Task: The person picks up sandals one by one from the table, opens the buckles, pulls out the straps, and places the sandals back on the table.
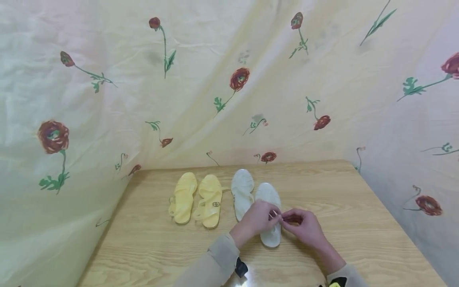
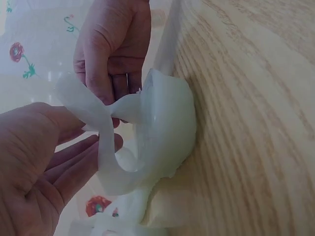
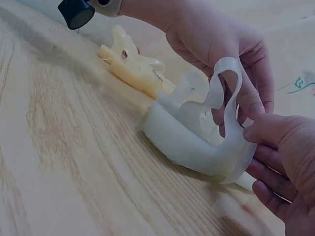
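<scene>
A white jelly sandal (image 1: 270, 238) lies sole down on the wooden table, its heel end toward me. Its loop of strap (image 2: 106, 155) stands up above the sole. My left hand (image 1: 259, 216) reaches over the sandal from the left, pinching the strap between thumb and fingers. From the right side, my right hand (image 1: 305, 228) pinches the same strap close to the left fingertips. In the right wrist view the strap (image 3: 231, 110) curves up between both hands. The exact fastening point is hidden by the fingers. Just left lies the matching white sandal (image 1: 242, 185), partly behind my left hand.
Two yellow sandals, one at the far left (image 1: 184, 195) and one beside it (image 1: 210, 199), lie left of the white pair. A flowered cloth (image 1: 201, 99) hangs behind and around the wooden table (image 1: 143, 239). Dark devices sit on both wrists.
</scene>
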{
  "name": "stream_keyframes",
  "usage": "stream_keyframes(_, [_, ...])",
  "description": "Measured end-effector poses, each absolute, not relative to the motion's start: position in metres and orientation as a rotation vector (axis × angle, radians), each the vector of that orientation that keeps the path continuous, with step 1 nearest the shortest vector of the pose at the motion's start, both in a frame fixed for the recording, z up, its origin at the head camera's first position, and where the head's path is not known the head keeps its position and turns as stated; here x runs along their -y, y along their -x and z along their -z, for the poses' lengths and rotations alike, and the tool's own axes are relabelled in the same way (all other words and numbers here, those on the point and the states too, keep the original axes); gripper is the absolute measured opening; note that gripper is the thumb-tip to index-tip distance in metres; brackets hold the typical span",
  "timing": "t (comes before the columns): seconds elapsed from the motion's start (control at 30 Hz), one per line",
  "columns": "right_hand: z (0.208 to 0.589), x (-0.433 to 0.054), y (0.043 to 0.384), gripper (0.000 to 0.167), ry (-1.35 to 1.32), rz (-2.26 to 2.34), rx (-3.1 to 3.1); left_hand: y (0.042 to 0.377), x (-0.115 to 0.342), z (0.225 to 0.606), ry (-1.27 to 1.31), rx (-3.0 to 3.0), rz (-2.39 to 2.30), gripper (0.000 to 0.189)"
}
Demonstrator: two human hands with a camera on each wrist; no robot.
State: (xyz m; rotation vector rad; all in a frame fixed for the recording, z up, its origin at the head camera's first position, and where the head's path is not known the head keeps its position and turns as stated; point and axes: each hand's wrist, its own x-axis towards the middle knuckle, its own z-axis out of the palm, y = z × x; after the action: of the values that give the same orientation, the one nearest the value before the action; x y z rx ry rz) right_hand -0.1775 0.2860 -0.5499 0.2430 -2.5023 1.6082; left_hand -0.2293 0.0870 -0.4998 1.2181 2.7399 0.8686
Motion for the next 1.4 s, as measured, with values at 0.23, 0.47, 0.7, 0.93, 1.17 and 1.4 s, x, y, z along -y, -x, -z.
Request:
stream_keyframes(0.23, [0.544,-0.285,0.176,0.015,-0.248,-1.545,2.520,0.230,-0.088,0.493,-1.324,-2.808,-0.708,0.016])
stream_keyframes(0.47, [0.545,-0.285,0.178,0.012,-0.253,-1.526,2.515,0.229,-0.087,0.496,-1.486,-2.899,-0.615,0.014])
stream_keyframes(0.7, [0.549,-0.286,0.178,0.014,-0.253,-1.528,2.522,0.228,-0.087,0.503,-1.453,-2.869,-0.697,0.013])
stream_keyframes(0.93, [0.551,-0.286,0.180,0.016,-0.326,-1.599,2.468,0.235,-0.081,0.505,-1.107,-2.632,-1.006,0.029])
stream_keyframes(1.17, [0.552,-0.287,0.183,0.017,-0.435,-1.619,2.442,0.237,-0.083,0.500,-1.138,-2.740,-0.837,0.017])
stream_keyframes(1.4, [0.554,-0.288,0.181,0.021,-0.429,-1.645,2.450,0.233,-0.086,0.499,-1.241,-2.829,-0.669,0.011])
